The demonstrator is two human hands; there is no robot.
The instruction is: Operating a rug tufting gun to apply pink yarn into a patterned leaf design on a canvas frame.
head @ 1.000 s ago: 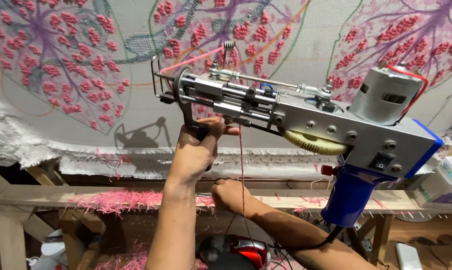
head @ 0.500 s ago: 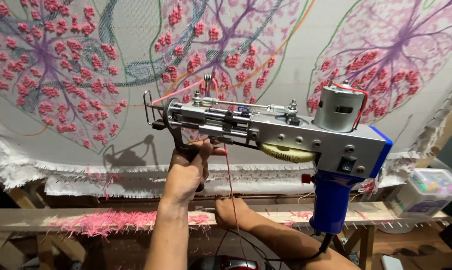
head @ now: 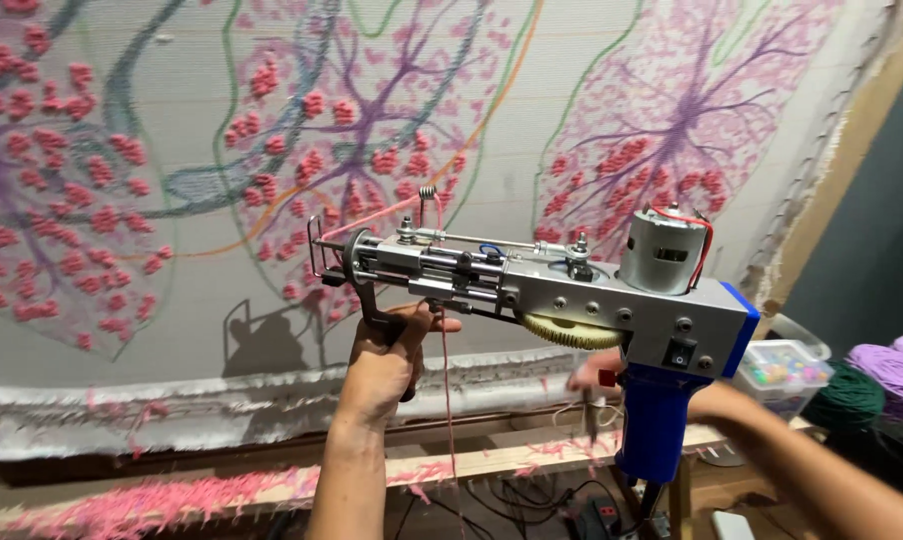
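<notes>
— What is seen of the tufting gun [head: 532,285]?
— Brushed, matt metal, with a glossy blue plastic grip [head: 654,420] and a brass-coloured gear [head: 570,333].
— And behind?
— Woven cloth [head: 212,200], matt, roughened by pink yarn tufts; a bare wooden rail [head: 472,462] below.

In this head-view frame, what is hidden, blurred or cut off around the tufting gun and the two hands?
- Right hand: motion-blurred and partly behind the tufting gun; its grip cannot be told.
- Left hand: the front handle is mostly covered by its fingers.
- Pink yarn: its lower end drops past the bottom edge.
- Clear plastic box: contents too small to identify.
</notes>
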